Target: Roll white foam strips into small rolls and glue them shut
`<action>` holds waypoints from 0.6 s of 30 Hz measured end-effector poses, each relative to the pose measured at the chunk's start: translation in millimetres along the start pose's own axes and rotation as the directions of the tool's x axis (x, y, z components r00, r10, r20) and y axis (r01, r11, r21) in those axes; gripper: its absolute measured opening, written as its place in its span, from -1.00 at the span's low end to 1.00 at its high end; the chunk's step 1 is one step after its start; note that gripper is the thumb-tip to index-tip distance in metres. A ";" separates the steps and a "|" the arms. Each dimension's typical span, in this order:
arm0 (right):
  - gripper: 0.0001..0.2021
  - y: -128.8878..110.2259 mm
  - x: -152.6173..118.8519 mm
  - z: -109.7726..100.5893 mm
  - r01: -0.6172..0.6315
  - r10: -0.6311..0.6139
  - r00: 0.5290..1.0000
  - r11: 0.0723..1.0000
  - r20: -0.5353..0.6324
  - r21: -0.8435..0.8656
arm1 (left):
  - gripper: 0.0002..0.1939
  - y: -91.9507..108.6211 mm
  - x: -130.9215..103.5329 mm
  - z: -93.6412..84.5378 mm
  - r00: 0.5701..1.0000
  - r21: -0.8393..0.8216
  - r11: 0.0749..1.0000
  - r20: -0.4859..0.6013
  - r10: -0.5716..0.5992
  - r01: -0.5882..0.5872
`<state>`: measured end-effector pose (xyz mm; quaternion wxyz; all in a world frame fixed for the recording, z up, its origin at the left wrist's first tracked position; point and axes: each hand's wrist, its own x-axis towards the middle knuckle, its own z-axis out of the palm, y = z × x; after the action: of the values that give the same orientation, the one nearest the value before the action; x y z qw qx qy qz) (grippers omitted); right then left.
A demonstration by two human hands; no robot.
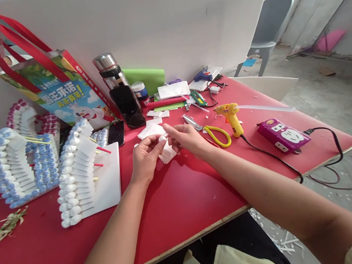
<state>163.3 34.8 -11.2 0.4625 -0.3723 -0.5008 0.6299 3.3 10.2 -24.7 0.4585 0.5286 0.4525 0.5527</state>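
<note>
Both hands meet over the red table, around a small piece of white tissue (167, 151). My left hand (146, 156) pinches its rolled top between thumb and fingers. From the other side my right hand (185, 138) has its fingers curled at the same piece; its fingertips are partly hidden. Just behind lies a stack of white tissue sheets (151, 130). To the left stands a white board (109, 181) bearing a curved row of white tissue rolls (68, 190). Scissors with yellow handles (218, 136) lie open right of my right hand.
A yellow glue gun (232, 119) and purple power strip (284, 135) are on the right, with cables. At the back stand a flask (107, 67), a phone (127, 106) and a printed bag (63, 87). A blue-and-white tissue piece (10, 174) is far left.
</note>
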 end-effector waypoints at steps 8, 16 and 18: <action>-0.58 -32.9 -9.9 -9.0 0.213 -0.297 0.936 0.905 -0.190 -0.368 | -0.67 3.8 1.0 0.9 0.982 -0.239 0.953 0.060 -0.177 0.187; -0.59 -70.0 -62.5 -12.1 0.057 -0.266 0.964 0.313 -0.030 -0.948 | -0.70 6.2 1.1 -2.0 0.978 -0.267 0.942 0.100 -0.180 0.201; -0.58 -69.6 -87.2 -25.1 -0.056 -0.201 0.976 0.168 -0.089 -0.984 | -0.71 6.0 1.6 -3.2 0.980 -0.272 0.942 0.085 -0.182 0.199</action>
<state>227.0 -36.4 51.6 0.1912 -0.6183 -0.7562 0.0960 -0.1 10.7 -18.6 0.5928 0.4286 0.4054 0.5483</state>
